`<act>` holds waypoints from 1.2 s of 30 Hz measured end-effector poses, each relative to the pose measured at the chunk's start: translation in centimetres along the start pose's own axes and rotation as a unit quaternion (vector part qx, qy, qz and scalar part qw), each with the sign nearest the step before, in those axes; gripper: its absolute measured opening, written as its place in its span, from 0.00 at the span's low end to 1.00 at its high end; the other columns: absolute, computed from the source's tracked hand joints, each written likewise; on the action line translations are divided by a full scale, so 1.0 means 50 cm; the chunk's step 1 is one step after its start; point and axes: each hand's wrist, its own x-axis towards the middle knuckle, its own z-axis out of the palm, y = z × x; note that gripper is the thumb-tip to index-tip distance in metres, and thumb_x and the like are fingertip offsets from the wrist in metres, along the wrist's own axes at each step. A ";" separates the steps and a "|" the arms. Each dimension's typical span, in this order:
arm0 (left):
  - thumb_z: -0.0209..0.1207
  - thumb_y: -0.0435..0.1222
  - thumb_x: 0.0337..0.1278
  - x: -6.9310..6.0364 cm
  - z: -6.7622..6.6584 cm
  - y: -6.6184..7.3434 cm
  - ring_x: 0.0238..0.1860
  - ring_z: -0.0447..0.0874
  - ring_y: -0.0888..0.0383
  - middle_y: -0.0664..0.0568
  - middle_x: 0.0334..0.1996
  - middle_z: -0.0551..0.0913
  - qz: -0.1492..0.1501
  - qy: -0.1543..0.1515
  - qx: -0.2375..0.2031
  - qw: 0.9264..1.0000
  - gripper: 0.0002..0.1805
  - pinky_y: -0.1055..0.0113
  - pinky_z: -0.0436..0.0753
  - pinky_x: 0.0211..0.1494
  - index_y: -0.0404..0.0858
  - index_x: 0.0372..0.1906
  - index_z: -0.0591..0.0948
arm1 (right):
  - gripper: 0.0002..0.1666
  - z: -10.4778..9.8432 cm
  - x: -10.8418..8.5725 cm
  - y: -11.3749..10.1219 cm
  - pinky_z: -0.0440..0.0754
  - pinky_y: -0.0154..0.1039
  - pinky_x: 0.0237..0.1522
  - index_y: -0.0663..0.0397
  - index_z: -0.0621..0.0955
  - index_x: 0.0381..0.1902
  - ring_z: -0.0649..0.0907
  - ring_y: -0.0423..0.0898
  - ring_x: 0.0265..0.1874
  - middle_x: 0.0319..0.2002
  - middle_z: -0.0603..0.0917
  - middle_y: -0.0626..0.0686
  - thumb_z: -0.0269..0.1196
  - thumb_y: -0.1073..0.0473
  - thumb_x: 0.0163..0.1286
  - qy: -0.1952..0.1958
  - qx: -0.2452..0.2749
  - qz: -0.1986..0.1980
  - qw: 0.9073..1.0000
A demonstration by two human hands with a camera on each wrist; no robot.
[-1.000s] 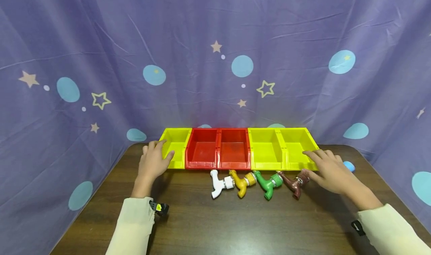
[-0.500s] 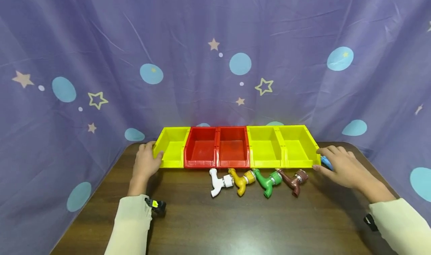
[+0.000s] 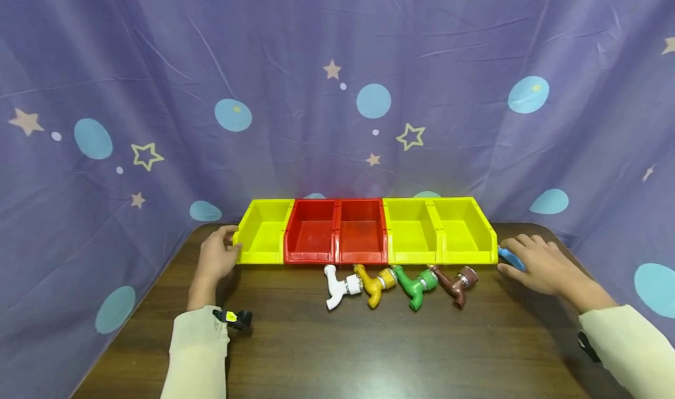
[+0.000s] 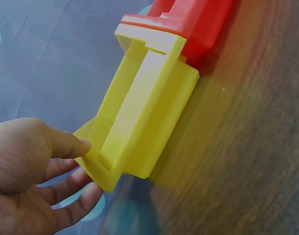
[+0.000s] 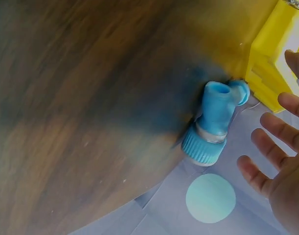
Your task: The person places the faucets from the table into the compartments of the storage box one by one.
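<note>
At the left end of a row of bins, my left hand (image 3: 215, 255) pinches the outer side wall of a yellow bin (image 3: 266, 229). In the left wrist view, the thumb of that hand (image 4: 36, 171) lies on the wall of the yellow bin (image 4: 154, 98), with the fingers outside. My right hand (image 3: 538, 264), fingers extended, is beside the yellow bin (image 3: 466, 229) at the right end. Partly under it in the head view lies a blue tap (image 5: 215, 117). The right wrist view shows the right hand's spread fingers (image 5: 269, 147) apart from the blue tap.
Two red bins (image 3: 311, 232) and another yellow bin stand between the end bins. In front lie a white tap (image 3: 337, 287), a yellow tap (image 3: 375, 285), a green tap (image 3: 416, 286) and a brown tap (image 3: 456, 285) on the wooden table (image 3: 369, 352). A purple curtain (image 3: 295, 94) hangs behind.
My left hand has moved left from over the left bin and taken hold of its outer wall. My right hand has moved right, off the right bin and brown tap, to beside the bin.
</note>
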 end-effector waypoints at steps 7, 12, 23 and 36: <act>0.61 0.27 0.66 0.001 0.003 -0.007 0.43 0.79 0.45 0.34 0.48 0.80 0.003 0.013 -0.003 1.000 0.25 0.64 0.77 0.39 0.31 0.67 0.74 | 0.37 0.005 -0.015 0.020 0.69 0.59 0.41 0.52 0.76 0.67 0.73 0.65 0.55 0.61 0.77 0.62 0.70 0.43 0.66 -0.073 0.004 0.029 0.997; 0.61 0.27 0.65 -0.001 0.008 -0.009 0.42 0.80 0.45 0.34 0.48 0.81 0.005 0.029 -0.008 1.000 0.25 0.63 0.77 0.40 0.31 0.67 0.75 | 0.38 0.010 -0.020 0.034 0.68 0.59 0.42 0.48 0.76 0.67 0.71 0.66 0.58 0.64 0.74 0.63 0.71 0.42 0.62 -0.111 0.017 0.031 0.993; 0.60 0.27 0.68 -0.008 0.015 -0.012 0.46 0.81 0.43 0.35 0.51 0.79 -0.011 0.026 -0.016 0.999 0.25 0.56 0.81 0.45 0.32 0.69 0.74 | 0.34 0.025 -0.025 0.051 0.71 0.70 0.50 0.46 0.81 0.59 0.72 0.66 0.58 0.60 0.78 0.62 0.75 0.52 0.50 -0.116 0.025 0.011 0.993; 0.59 0.27 0.69 -0.012 0.016 -0.014 0.47 0.81 0.42 0.35 0.51 0.78 -0.009 0.028 -0.023 0.999 0.25 0.53 0.82 0.46 0.33 0.69 0.73 | 0.24 0.023 -0.018 0.055 0.62 0.47 0.37 0.36 0.81 0.49 0.72 0.54 0.47 0.48 0.81 0.47 0.75 0.50 0.53 -0.128 0.012 0.013 0.992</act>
